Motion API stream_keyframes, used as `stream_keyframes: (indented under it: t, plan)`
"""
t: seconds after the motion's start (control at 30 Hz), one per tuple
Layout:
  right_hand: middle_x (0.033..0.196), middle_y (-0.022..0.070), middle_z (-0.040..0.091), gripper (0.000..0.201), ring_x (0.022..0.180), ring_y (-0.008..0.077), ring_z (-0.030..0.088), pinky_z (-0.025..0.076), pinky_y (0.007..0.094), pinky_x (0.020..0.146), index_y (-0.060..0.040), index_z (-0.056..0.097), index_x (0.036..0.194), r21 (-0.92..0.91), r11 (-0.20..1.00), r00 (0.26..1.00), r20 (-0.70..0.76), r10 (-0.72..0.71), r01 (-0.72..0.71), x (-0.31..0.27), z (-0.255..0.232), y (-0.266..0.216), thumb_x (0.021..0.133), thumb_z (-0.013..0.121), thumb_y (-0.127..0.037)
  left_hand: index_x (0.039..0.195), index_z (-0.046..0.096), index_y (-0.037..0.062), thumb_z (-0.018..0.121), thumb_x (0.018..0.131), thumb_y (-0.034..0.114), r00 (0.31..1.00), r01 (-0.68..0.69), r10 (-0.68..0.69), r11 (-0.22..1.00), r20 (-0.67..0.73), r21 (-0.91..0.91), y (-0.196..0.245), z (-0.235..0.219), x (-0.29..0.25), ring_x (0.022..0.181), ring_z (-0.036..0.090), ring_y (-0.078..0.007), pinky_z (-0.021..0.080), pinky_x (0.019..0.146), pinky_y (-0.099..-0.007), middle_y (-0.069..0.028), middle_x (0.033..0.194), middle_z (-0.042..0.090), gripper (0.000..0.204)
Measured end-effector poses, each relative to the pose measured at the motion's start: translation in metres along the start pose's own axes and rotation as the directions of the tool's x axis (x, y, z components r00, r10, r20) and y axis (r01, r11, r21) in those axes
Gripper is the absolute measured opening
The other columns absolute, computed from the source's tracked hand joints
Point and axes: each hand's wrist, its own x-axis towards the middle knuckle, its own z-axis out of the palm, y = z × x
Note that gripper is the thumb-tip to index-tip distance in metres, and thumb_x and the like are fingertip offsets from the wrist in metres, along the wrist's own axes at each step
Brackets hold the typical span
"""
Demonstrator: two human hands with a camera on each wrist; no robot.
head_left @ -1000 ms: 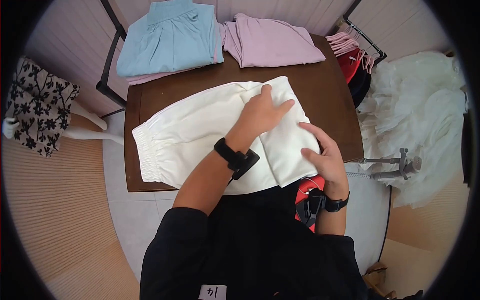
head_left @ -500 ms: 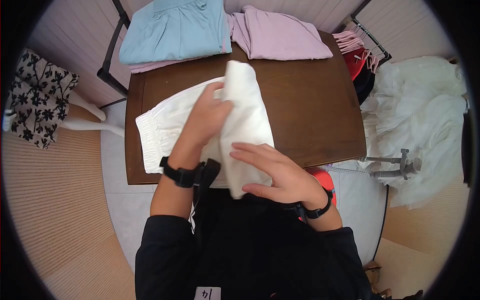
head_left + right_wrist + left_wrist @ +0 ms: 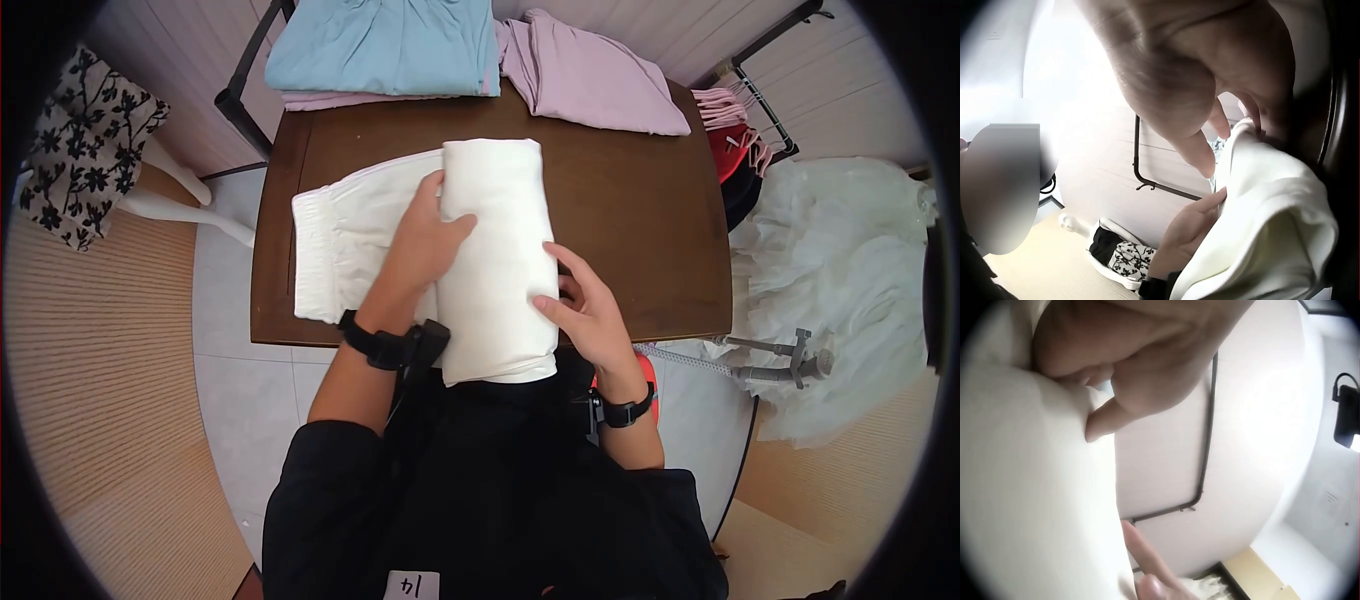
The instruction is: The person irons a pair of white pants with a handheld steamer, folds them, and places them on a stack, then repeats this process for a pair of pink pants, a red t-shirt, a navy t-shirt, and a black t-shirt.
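Pants: white, mid-frame in the head view, lying on the brown worktop (image 3: 640,235); the gathered waistband (image 3: 314,258) points left, and the right part is doubled over into a thick band (image 3: 497,265).
Left hand (image 3: 422,240): at the band's left edge, thumb on top, fingers curled in and grasping the cloth there.
Right hand (image 3: 592,305): at the band's right edge, thumb and forefinger touching it, spread apart; whether the fingers grip, I cannot tell.
Cloth end: loose, rounded layers at lower right of the right wrist view.
Upper edge: blue garment (image 3: 385,45) left of centre, lilac garment (image 3: 605,80) to its right.
Left side: floral skirt (image 3: 95,150).
Right side: white gown (image 3: 835,290), pink hangers (image 3: 722,107) above.
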Motion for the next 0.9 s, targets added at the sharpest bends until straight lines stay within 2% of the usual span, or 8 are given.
stream_keyframes:
  t: [0.07,0.17,0.27,0.3,0.37,0.53,0.63,0.9]
  plan:
    - [0.130,0.0107,0.052,0.058,0.112,0.0190,0.056,0.051,0.0297,0.088,0.0002,0.045,0.140,0.035,0.999,1.000,-0.004,0.000,0.000,0.002,-0.003,-0.002,0.087,0.067,0.000,0.140,0.035,-0.0033,0.067,0.082,0.008,0.989,-0.148,0.150,0.987,-0.017,0.067,-0.015,0.016,0.010,0.101,0.064,-0.0297,0.049,0.090,-0.0356,-0.0221,0.120,0.061,0.067]
    - [0.127,0.0096,0.053,0.055,0.109,0.0184,0.057,0.050,0.0284,0.087,0.0006,0.047,0.137,0.074,0.997,0.998,-0.068,-0.013,0.018,0.001,-0.015,0.004,0.086,0.067,0.003,0.141,0.035,-0.0010,0.066,0.081,0.008,0.999,-0.041,0.042,0.995,-0.009,0.087,-0.003,0.036,0.014,0.104,0.063,-0.0346,0.047,0.094,-0.0375,-0.0242,0.121,0.061,0.068]
    - [0.113,0.0086,0.059,0.040,0.090,0.0162,0.059,0.050,0.0284,0.080,0.0005,0.059,0.123,-0.217,0.955,0.950,-0.194,-0.243,0.200,-0.009,-0.030,0.007,0.084,0.065,0.004,0.141,0.035,0.0001,0.065,0.081,0.008,0.993,-0.106,0.113,0.973,-0.026,0.204,0.008,0.042,0.018,0.106,0.063,-0.0362,0.047,0.093,-0.0379,-0.0268,0.120,0.060,0.067]
    - [0.113,0.0086,0.059,0.040,0.090,0.0162,0.059,0.050,0.0284,0.080,0.0005,0.059,0.123,-0.215,0.958,0.950,-0.206,-0.237,0.192,-0.019,-0.033,0.003,0.084,0.065,0.004,0.141,0.035,0.0001,0.065,0.081,0.008,0.994,-0.102,0.107,0.973,-0.014,0.206,0.009,0.042,0.019,0.106,0.063,-0.0362,0.047,0.093,-0.0379,-0.0268,0.120,0.060,0.067]
    - [0.111,0.0093,0.058,0.033,0.085,0.0135,0.059,0.050,0.0254,0.075,-0.0011,0.063,0.116,-0.507,0.812,0.954,0.087,-0.286,0.289,-0.043,-0.038,-0.003,0.083,0.064,0.004,0.141,0.036,0.0011,0.065,0.081,0.008,0.995,-0.097,0.101,0.969,-0.008,0.229,0.008,0.040,0.021,0.108,0.062,-0.0370,0.047,0.093,-0.0389,-0.0279,0.121,0.060,0.067]
    - [0.097,0.0106,0.055,0.031,0.071,0.0217,0.057,0.048,0.0300,0.065,-0.0055,0.063,0.112,-0.565,0.765,0.950,0.136,-0.282,0.308,-0.070,-0.026,0.001,0.082,0.065,0.001,0.138,0.037,-0.0025,0.065,0.082,0.001,0.999,-0.051,0.051,0.998,-0.010,0.049,0.013,0.041,0.016,0.096,0.063,-0.0231,0.051,0.084,-0.0318,-0.0196,0.112,0.061,0.063]
    - [0.091,0.0092,0.054,0.023,0.068,0.0224,0.054,0.046,0.0309,0.061,-0.0050,0.062,0.103,-0.522,0.824,0.974,0.169,-0.154,0.221,-0.073,-0.029,0.005,0.082,0.065,0.002,0.139,0.037,-0.0025,0.065,0.082,0.001,1.000,0.018,-0.017,0.999,-0.019,0.037,0.017,0.041,0.016,0.097,0.063,-0.0247,0.051,0.084,-0.0322,-0.0204,0.114,0.060,0.063]
    - [0.080,0.0078,0.053,0.015,0.065,0.0186,0.053,0.044,0.0274,0.059,-0.0005,0.055,0.087,-0.528,0.789,0.925,-0.018,-0.380,0.314,-0.084,-0.029,0.030,0.082,0.068,0.004,0.137,0.038,-0.0038,0.065,0.082,0.000,0.999,0.038,-0.041,0.996,-0.034,-0.076,0.014,0.041,0.015,0.098,0.064,-0.0248,0.053,0.082,-0.0317,-0.0217,0.117,0.059,0.061]
